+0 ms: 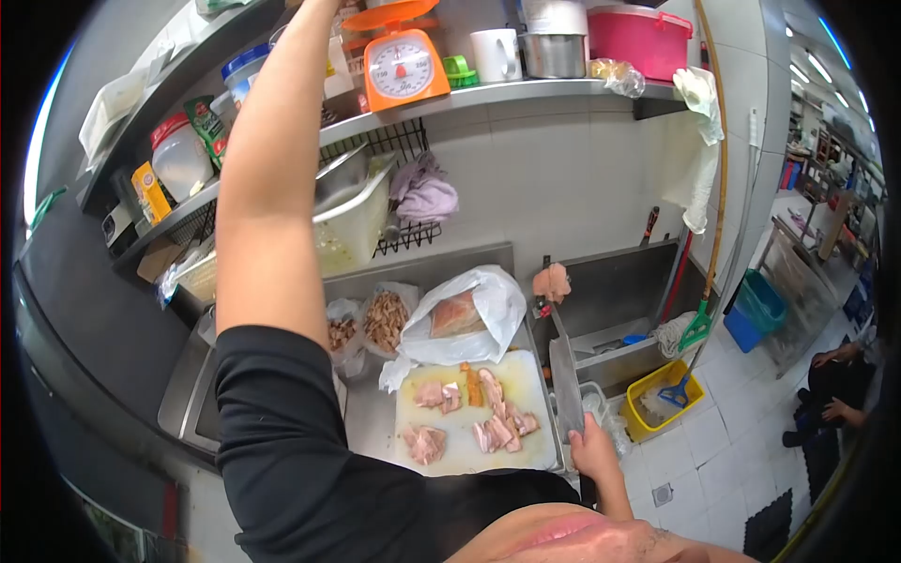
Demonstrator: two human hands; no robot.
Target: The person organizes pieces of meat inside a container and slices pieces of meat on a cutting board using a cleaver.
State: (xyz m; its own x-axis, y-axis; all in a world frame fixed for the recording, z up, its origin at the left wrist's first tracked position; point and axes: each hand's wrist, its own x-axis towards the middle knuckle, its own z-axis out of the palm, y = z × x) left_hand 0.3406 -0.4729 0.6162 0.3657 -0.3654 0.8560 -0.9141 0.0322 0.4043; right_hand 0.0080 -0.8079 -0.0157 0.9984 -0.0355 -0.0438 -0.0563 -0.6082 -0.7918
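My right hand (599, 457) is wrapped round the handle of a large kitchen knife (566, 385), blade pointing up and away beside the cutting board. On the white cutting board (460, 452) lie several pieces of raw meat (498, 432) and an orange-brown strip (473, 387). My left arm reaches up to the shelf, and its hand is beyond the top edge of the view. Near that arm an orange kitchen scale (401, 70) stands on the shelf. Behind the board, an open white plastic bag (502, 300) holds a large piece of meat (455, 314).
Two clear bags of cut pieces (386, 321) sit left of the white bag. A metal sink (610, 281) is at the right, with a yellow bucket (664, 403) on the floor. The upper shelf (507, 94) carries a white mug (496, 56) and a pink tub (638, 42).
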